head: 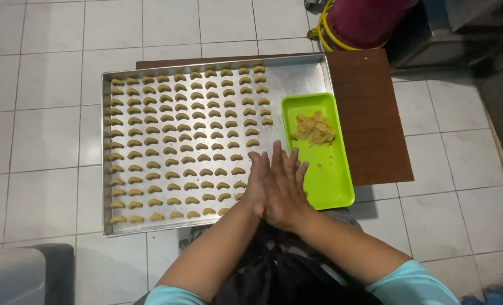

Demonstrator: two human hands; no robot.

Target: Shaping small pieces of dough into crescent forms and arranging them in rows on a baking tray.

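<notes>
Silver metal makes the big baking tray [296,70] in the middle of the frame. It sits on a brown wooden board [370,113] on a white tile floor [36,85]. Rows and rows of little curved dough pieces [178,141] fill most of the tray, from the left side across to the middle. The right part of the tray is bare.

A bright green tray [330,181] rests half on the metal tray's right edge. A lump of yellow-brown dough [314,130] lies in its upper part, with a few crumbs below it.

What could go wrong? I think the hands are so close to the last rows that a bump could squash or push the small shapes. The green tray also hangs on an edge, so a knock from a wrist might tip it.

Both hands are in the lower middle of the frame, pressed flat together, palm on palm, fingers straight. The right hand [288,192] lies on top, and the left hand [256,183] peeks out under it. They hover over the edge where the two trays meet. A bit of dough may be between the palms, but I cannot tell.
</notes>
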